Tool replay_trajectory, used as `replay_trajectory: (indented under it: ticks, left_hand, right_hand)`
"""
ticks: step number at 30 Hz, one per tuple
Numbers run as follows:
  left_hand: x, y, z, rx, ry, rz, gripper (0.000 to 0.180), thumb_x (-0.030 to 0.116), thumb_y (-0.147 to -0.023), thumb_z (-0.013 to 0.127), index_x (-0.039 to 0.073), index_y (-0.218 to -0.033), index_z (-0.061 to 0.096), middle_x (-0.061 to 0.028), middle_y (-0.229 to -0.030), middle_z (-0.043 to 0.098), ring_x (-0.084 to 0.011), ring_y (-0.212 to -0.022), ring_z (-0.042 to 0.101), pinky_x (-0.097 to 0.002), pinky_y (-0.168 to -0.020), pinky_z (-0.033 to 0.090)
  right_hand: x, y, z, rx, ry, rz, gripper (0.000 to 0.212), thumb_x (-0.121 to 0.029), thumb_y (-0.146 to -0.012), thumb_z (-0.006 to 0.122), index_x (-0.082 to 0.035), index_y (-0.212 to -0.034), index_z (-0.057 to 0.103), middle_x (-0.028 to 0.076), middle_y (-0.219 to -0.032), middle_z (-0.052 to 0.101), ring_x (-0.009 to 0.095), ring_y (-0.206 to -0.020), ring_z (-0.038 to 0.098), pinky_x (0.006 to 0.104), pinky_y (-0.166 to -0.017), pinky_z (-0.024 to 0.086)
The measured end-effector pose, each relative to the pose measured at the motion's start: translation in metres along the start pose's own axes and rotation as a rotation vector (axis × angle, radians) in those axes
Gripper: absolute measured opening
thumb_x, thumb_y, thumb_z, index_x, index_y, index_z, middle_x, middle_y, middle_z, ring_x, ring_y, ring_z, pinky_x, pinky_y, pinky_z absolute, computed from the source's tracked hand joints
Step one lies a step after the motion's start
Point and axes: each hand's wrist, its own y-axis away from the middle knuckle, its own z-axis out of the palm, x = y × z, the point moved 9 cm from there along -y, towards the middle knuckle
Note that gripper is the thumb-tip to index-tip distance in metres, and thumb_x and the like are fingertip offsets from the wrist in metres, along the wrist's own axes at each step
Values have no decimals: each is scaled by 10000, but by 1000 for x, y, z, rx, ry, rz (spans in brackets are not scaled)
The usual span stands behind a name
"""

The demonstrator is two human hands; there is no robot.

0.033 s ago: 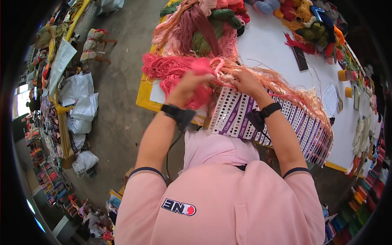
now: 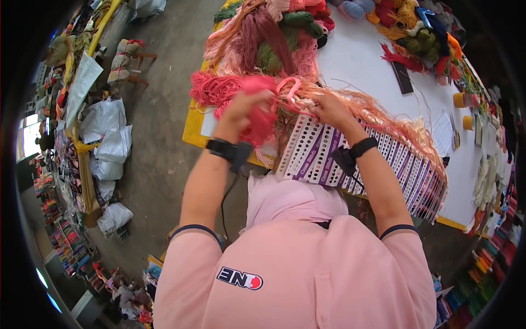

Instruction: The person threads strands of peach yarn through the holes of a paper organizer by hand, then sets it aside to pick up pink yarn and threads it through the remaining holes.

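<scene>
My left hand (image 2: 245,108) is closed around a bundle of coral-red yarn (image 2: 259,126), part of which hangs below the fingers. My right hand (image 2: 330,111) pinches a reddish strand that runs across to the left hand. Just under the right hand lies a shade card (image 2: 312,148) of white and purple strips with rows of holes. Peach and orange threads (image 2: 378,112) fringe its far edge. A loop of pink yarn (image 2: 289,86) stands up between the hands. More coral-red yarn (image 2: 211,90) lies on the table left of my left hand.
Skeins in pink, mauve and green (image 2: 268,44) heap up at the far side of the white table (image 2: 356,66) with its yellow edge. A dark flat bar (image 2: 402,78), scissors (image 2: 455,134) and tape rolls (image 2: 467,124) lie to the right. White bags (image 2: 112,137) stand at left.
My left hand has moved left with the coral-red yarn, and the strand between my hands is stretched longer. The right hand stays nearly in place.
</scene>
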Motion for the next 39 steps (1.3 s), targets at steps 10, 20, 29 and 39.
replay_trajectory:
  ticks: [10,20,29,39]
  left_hand:
    - [95,52,-141,376,218,260,230,76,-884,656,-31,-1085,628,-87,-935,658,-90,-619,536,-221,-562,489]
    - [-19,53,101,-287,676,-134,393,201,-960,549,-24,-1280,513,-144,-1273,579,-216,-1134,580,-376,-985,477]
    - [-23,61,114,-249,594,-99,400,162,-949,573,-29,-1294,506,-123,-1198,619,-218,-1089,612,-387,-914,528]
    - [-17,63,116,-161,322,79,479,-36,-830,641,-48,-1288,501,-103,-955,652,-178,-792,658,-307,-732,555]
  right_hand:
    - [2,37,-8,458,23,-174,171,-70,-855,593,-22,-1013,637,111,-720,667,263,-654,662,389,-641,517]
    - [-48,97,0,558,-46,-277,144,-95,-849,650,-46,-984,656,63,-825,663,218,-730,640,330,-660,495]
    - [-34,96,25,165,-982,19,114,-166,-933,618,-54,-910,618,-20,-799,603,59,-714,559,220,-634,450]
    - [-43,110,18,227,-943,-48,126,-131,-978,544,-40,-911,599,3,-766,615,50,-659,518,195,-583,412]
